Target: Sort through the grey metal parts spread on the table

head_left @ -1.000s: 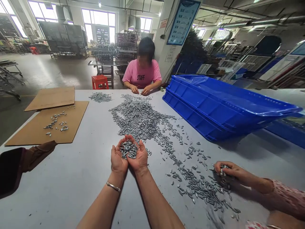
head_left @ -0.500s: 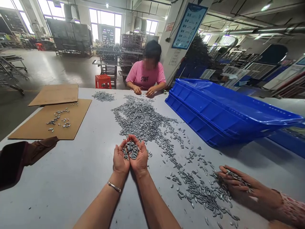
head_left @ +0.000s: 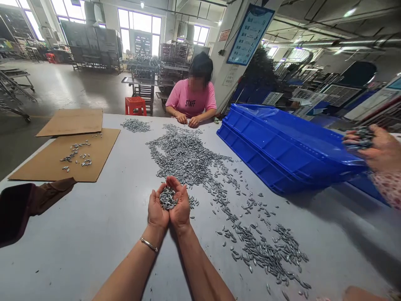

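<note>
My left hand (head_left: 157,212) and my right hand (head_left: 181,208) are pressed side by side, forming a cup just above the white table (head_left: 103,234). A heap of small silvery spindle-shaped metal pieces (head_left: 168,198) lies in the cup, resting against both palms. A bracelet (head_left: 148,245) circles my left wrist. Right behind my fingertips spreads a big pile of the same pieces (head_left: 184,156). From it a loose trail leads to a second pile (head_left: 266,251) on the right, near my right forearm.
At the right, a co-worker's hand (head_left: 380,144) holds more pieces over stacked blue crates (head_left: 275,146). Another person in a pink shirt (head_left: 192,98) sits across the table. Cardboard sheets (head_left: 103,156) with scattered pieces lie left, near a dark phone-like object (head_left: 14,215). A small pile (head_left: 136,125) lies far left.
The co-worker's hand at the right has risen from the table to the blue crates with pieces in it. The heap in my cupped hands has shifted toward my left palm.
</note>
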